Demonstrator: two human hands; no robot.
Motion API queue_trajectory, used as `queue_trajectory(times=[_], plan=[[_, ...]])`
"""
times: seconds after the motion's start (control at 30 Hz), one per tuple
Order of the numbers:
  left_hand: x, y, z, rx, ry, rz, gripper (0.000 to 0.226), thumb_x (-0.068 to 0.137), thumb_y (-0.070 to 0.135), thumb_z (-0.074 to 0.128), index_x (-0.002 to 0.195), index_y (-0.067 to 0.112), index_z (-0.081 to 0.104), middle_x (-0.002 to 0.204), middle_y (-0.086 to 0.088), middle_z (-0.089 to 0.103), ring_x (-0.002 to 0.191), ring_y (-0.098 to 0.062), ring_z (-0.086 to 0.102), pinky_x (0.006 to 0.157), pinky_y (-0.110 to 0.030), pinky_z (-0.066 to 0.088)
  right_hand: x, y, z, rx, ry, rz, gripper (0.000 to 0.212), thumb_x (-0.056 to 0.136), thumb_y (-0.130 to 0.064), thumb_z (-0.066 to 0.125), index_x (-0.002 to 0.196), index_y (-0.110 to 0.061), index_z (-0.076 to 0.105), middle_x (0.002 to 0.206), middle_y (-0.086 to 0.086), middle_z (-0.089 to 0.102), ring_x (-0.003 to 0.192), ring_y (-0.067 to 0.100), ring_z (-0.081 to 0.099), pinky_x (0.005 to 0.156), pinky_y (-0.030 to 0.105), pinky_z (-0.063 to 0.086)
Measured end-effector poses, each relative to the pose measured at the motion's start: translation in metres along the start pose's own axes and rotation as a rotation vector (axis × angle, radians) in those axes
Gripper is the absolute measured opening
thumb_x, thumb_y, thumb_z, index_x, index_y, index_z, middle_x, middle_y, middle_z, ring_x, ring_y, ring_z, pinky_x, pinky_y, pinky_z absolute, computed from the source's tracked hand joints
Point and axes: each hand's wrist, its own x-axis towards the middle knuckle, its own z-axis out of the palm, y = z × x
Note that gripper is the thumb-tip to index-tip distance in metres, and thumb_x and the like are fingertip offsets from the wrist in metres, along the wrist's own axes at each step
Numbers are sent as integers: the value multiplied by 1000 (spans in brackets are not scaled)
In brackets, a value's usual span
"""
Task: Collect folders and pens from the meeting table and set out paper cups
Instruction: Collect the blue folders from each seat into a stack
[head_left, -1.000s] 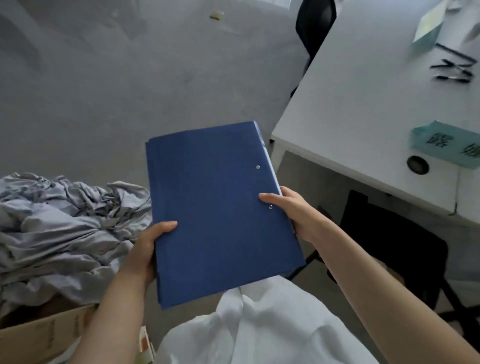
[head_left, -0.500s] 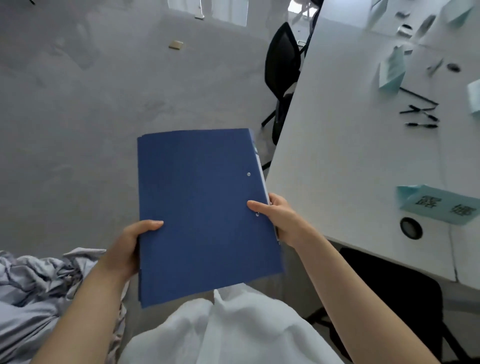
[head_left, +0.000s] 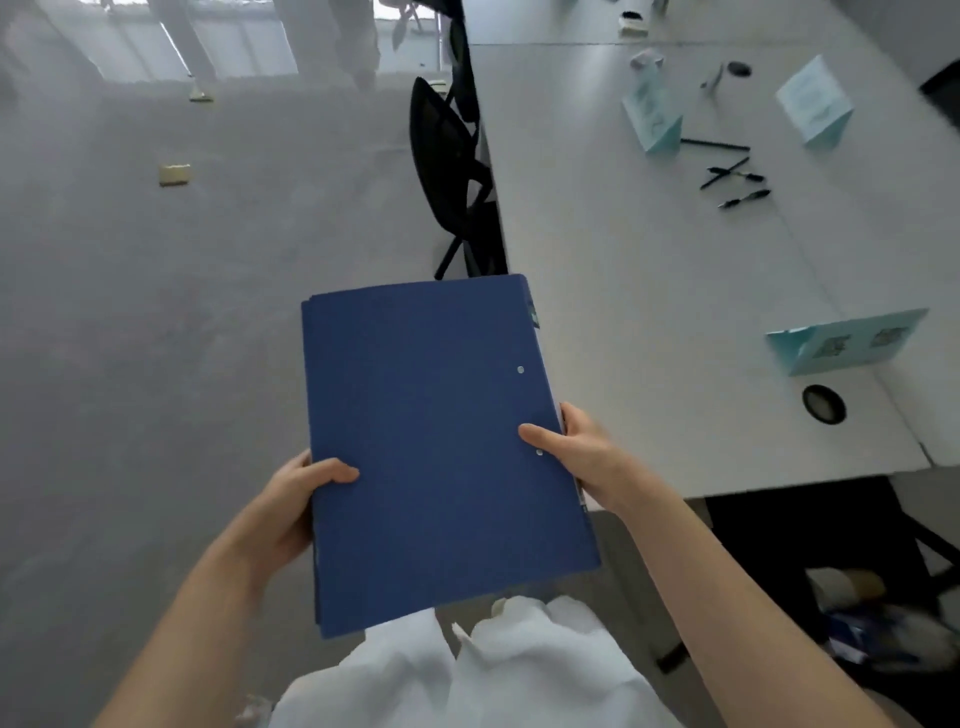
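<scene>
A stack of blue folders is held flat in front of me, beside the white meeting table. My left hand grips the stack's left edge, thumb on top. My right hand grips the right edge, thumb on the cover near a rivet. Several black pens lie on the table at the far right. No paper cups are in view.
Teal name cards stand on the table, and a round cable hole sits near its front edge. A black chair stands at the table's left side. Another dark chair is tucked under the near end. Grey floor spreads to the left.
The view has swung up and right, off the grey cloth heap and cardboard box, toward the table. Both hands keep the same grip on the folders.
</scene>
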Motion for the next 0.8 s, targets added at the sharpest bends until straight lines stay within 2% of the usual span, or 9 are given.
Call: queue_trajectory(times=[0.1,0.17,0.23,0.3,0.37,0.5,0.63,0.8], plan=[[28,35,5,85,-98,-15,77,50,16,79,124,7,58,114,-14,71,96,-34,71,72,-41,60,1,-6,-2,80,79,-15,31,91,-18,64,119,-13,55,115,4,68,101,23,68,89,42,56],[47,55,16,150,-155,-16,61,66,15,81,122,8,59,113,-13,72,96,-32,71,71,-38,61,1,-7,-7,129,149,-36,28,91,-18,63,119,-15,55,115,3,68,101,21,69,88,41,56],[66,72,34,209,-209,-29,39,83,17,70,120,9,61,112,-10,73,97,-30,71,72,-36,61,1,-7,-16,170,218,-63,29,91,-18,63,120,-14,55,115,3,69,101,20,69,88,41,57],[86,85,56,261,-252,-52,34,87,17,65,120,10,61,111,-9,73,98,-29,71,72,-35,61,1,-7,-32,206,295,-74,33,91,-19,64,122,-13,55,115,3,69,101,20,69,89,41,56],[104,94,76,302,-293,-62,39,84,19,69,121,11,61,111,-8,73,98,-29,71,73,-36,61,2,-5,-46,236,343,-85,37,89,-20,66,123,-13,54,118,3,68,103,20,68,91,42,56],[143,113,123,404,-405,-61,81,52,31,92,125,18,59,117,-5,72,103,-28,70,80,-40,59,7,-8,-85,294,401,-127,43,87,-17,69,127,-14,53,121,0,67,106,18,67,92,41,55],[180,130,168,464,-492,-35,81,54,21,87,130,17,56,121,-5,70,108,-28,68,87,-43,57,15,-10,-120,310,496,-133,49,84,-16,72,127,-18,48,124,-4,64,109,15,64,94,41,53],[218,148,219,540,-588,63,74,57,7,84,126,11,57,116,-8,71,104,-26,69,76,-33,59,19,-15,-148,321,609,-194,55,83,-8,71,128,-22,43,127,-3,60,115,17,60,94,44,52]])
